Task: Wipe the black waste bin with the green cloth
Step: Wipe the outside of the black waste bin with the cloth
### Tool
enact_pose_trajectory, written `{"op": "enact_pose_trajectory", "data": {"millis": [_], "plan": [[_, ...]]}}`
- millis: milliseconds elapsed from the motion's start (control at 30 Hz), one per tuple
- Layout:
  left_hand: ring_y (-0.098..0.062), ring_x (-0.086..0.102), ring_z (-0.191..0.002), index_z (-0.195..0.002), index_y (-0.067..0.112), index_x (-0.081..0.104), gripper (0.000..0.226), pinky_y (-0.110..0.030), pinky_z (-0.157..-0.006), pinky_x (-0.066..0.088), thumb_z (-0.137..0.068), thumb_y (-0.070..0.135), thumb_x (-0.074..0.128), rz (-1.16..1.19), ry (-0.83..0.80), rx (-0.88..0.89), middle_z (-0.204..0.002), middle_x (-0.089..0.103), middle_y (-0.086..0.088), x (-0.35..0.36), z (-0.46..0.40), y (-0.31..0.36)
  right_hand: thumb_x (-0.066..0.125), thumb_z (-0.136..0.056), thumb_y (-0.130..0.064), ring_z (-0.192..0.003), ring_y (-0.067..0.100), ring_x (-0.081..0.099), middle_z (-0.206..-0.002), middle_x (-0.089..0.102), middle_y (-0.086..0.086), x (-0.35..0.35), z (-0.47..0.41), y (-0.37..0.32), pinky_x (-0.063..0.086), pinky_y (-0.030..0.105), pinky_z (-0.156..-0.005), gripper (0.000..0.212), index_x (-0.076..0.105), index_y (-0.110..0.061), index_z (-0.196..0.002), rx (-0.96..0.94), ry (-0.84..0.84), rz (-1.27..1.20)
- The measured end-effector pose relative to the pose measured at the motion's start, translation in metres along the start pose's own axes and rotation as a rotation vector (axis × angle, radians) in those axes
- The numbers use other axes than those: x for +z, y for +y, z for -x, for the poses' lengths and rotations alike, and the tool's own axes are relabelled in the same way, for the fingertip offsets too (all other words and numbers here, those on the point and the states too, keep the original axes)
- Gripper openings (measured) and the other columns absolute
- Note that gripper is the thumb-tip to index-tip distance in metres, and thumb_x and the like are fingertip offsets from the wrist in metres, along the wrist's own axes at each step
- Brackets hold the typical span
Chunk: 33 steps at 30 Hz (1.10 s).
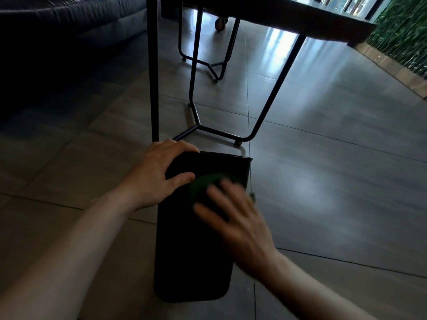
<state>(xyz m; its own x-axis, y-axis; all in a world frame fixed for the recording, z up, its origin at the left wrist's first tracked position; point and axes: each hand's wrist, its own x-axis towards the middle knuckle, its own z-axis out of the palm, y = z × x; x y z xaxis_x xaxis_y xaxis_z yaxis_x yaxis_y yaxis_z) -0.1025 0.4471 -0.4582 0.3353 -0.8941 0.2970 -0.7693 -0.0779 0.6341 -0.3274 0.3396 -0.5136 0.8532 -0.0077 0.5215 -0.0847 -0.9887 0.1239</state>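
The black waste bin (189,250) lies on its side on the tiled floor, its open end pointing away from me. My left hand (159,174) grips the bin's far left corner by the rim. My right hand (235,218), blurred by motion, presses the green cloth (205,185) flat against the bin's upper side near the open end. Most of the cloth is hidden under my fingers.
A table with black metal legs (153,77) stands just beyond the bin; its bent foot frame (219,132) almost touches the bin's rim. A dark sofa (57,26) is at the far left. A green plant wall (402,31) runs along the right.
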Motion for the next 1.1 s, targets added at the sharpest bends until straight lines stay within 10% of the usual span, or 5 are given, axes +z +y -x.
{"op": "enact_pose_trajectory", "data": {"millis": [133,400,667,900,1100], "plan": [[-0.022,0.051,-0.114,-0.124,0.037,0.054,0.041,-0.045,-0.099,0.043,-0.084,0.042,0.063,-0.002,-0.009,0.012,-0.115,0.057,0.01,0.0,-0.001,-0.004,0.065,-0.096,-0.032,-0.152,0.04,0.027,-0.157,0.037,0.013,-0.004,-0.042,0.01,0.031,0.061,-0.118,0.052,0.051,-0.025,-0.146,0.281,0.105,-0.044],[-0.02,0.048,-0.118,-0.122,0.046,0.05,0.038,-0.043,-0.102,0.042,-0.085,0.044,0.056,0.008,-0.018,-0.004,-0.116,0.054,0.017,0.002,-0.001,-0.005,0.035,-0.11,-0.018,-0.141,0.031,0.042,-0.154,0.038,0.005,0.02,0.07,-0.039,0.004,0.054,-0.128,0.038,0.048,-0.028,-0.144,-0.539,-0.303,0.212],[-0.017,0.05,-0.115,-0.122,0.043,0.053,0.029,-0.042,-0.102,0.042,-0.094,0.036,0.046,0.022,-0.013,-0.002,-0.111,0.054,0.017,0.002,-0.003,-0.01,0.062,-0.102,-0.026,-0.154,0.036,0.024,-0.158,0.038,0.013,-0.003,-0.035,0.012,0.025,0.056,-0.124,0.05,0.048,-0.023,-0.149,0.253,0.104,-0.046],[-0.015,0.051,-0.11,-0.118,0.036,0.057,0.025,-0.034,-0.101,0.038,-0.101,0.026,0.041,0.026,0.029,0.005,-0.109,0.056,0.013,0.005,-0.003,-0.005,0.048,-0.104,-0.018,-0.142,0.029,0.039,-0.153,0.037,0.002,0.03,0.079,-0.035,-0.002,0.052,-0.128,0.04,0.044,-0.025,-0.143,-0.578,-0.214,0.28],[-0.013,0.052,-0.105,-0.119,0.037,0.056,0.027,-0.032,-0.095,0.039,-0.099,0.033,0.038,0.0,0.01,0.017,-0.105,0.055,0.016,0.005,-0.005,-0.004,0.058,-0.105,-0.027,-0.153,0.036,0.028,-0.158,0.039,0.011,-0.002,-0.024,0.009,0.019,0.052,-0.127,0.048,0.045,-0.026,-0.151,0.108,0.069,-0.017]]}}
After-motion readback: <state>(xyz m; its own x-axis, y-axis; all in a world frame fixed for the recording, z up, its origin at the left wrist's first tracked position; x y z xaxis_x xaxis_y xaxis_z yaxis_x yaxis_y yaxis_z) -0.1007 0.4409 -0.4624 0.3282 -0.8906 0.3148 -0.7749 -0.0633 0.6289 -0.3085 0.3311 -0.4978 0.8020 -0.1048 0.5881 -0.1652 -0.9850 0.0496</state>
